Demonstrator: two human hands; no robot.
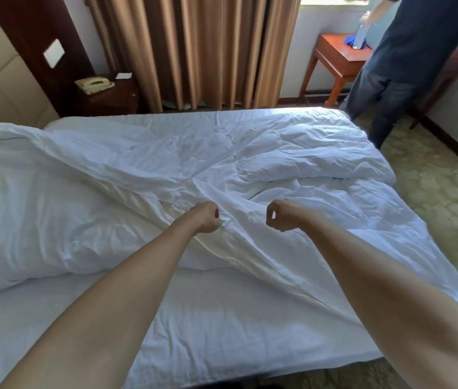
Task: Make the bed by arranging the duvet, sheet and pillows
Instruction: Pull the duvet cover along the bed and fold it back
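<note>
Bare sheet point(222, 327) under your forearms. Your left hand point(205, 217) grips the duvet point(250, 164) fold; right hand point(278, 216) is clenched just beside it, grasp unclear. Pull evenly toward you, keeping both hands level.

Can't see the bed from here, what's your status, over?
Left hand grips a duvet fold; right hand curled, holds nothing. Duvet bunched diagonally, sheet bare near side. Second person at far corner.
</note>
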